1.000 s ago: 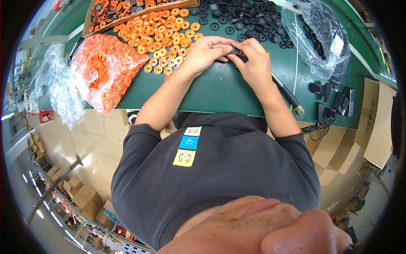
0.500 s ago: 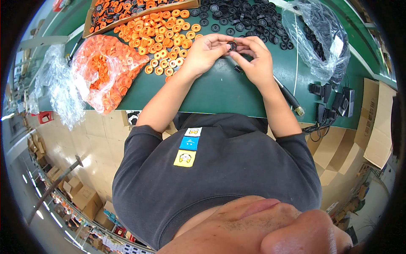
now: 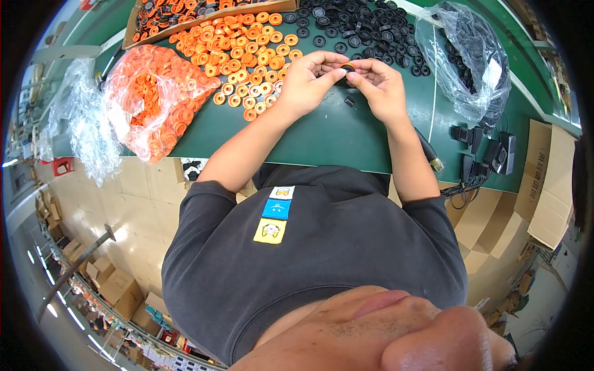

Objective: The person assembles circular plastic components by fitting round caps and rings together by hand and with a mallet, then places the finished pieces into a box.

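Observation:
Between the fingertips of both hands is a small round cap (image 3: pixel 348 66), black with an orange edge showing at its top. My left hand (image 3: pixel 314 80) pinches it from the left, thumb and forefinger closed. On the other side my right hand (image 3: pixel 382 89) grips it with thumb and fingers; the fingertips partly cover it. Loose orange rings (image 3: pixel 250 62) lie left of my left hand, several of them close to its wrist. Beyond the hands are spread many black round caps (image 3: pixel 371 31). A small black piece (image 3: pixel 349 101) rests on the table below the fingers.
On the green table (image 3: pixel 297 139), a clear bag of orange parts (image 3: pixel 158 105) sits left, beside crumpled plastic (image 3: pixel 93 127). A cardboard tray (image 3: pixel 204 17) of orange-and-black pieces is behind. Right are a bag of black parts (image 3: pixel 467 65), a black-handled tool (image 3: pixel 428 148) and adapters with cables (image 3: pixel 495 154).
The cap has been turned: its dark face showed before, and an orange edge shows now. Both hands have shifted slightly right, keeping their pinch.

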`<state>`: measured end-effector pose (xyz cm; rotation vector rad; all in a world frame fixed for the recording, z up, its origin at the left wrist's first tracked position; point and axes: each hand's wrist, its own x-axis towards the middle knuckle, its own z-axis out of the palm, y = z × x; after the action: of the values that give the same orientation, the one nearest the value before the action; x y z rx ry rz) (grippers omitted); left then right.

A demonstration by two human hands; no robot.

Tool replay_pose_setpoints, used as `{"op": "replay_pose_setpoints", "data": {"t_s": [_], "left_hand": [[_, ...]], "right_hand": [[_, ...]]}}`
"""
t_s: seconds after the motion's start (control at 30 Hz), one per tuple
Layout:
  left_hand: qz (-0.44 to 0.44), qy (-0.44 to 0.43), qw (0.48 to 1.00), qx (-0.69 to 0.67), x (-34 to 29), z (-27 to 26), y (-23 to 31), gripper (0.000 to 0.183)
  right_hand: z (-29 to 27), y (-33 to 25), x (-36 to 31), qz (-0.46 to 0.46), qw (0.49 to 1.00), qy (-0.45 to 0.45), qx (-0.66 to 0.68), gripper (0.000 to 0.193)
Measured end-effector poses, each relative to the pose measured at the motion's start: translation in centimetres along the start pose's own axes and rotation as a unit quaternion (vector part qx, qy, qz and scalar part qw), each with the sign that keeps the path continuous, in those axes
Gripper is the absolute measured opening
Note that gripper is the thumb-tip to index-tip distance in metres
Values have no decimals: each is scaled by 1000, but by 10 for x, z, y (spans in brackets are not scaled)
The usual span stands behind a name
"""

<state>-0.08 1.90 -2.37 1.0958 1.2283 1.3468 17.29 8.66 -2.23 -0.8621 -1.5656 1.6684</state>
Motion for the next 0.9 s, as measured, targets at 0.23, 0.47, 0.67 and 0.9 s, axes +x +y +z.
{"op": "replay_pose_setpoints", "data": {"t_s": [0.23,0.47,0.67,0.9], "left_hand": [[-6,23,998,-58,0,7,0,19],[-29,21,993,-109,2,7,-4,21],[-27,16,992,-118,5,5,-8,22],[-74,11,983,-170,3,0,4,25]], "right_hand": [[-2,0,2,19,1000,-14,13,19],[-3,1,5,19,999,-18,24,16],[-3,0,6,31,999,-20,32,15],[-11,-11,-10,-32,998,34,-47,23]]}}
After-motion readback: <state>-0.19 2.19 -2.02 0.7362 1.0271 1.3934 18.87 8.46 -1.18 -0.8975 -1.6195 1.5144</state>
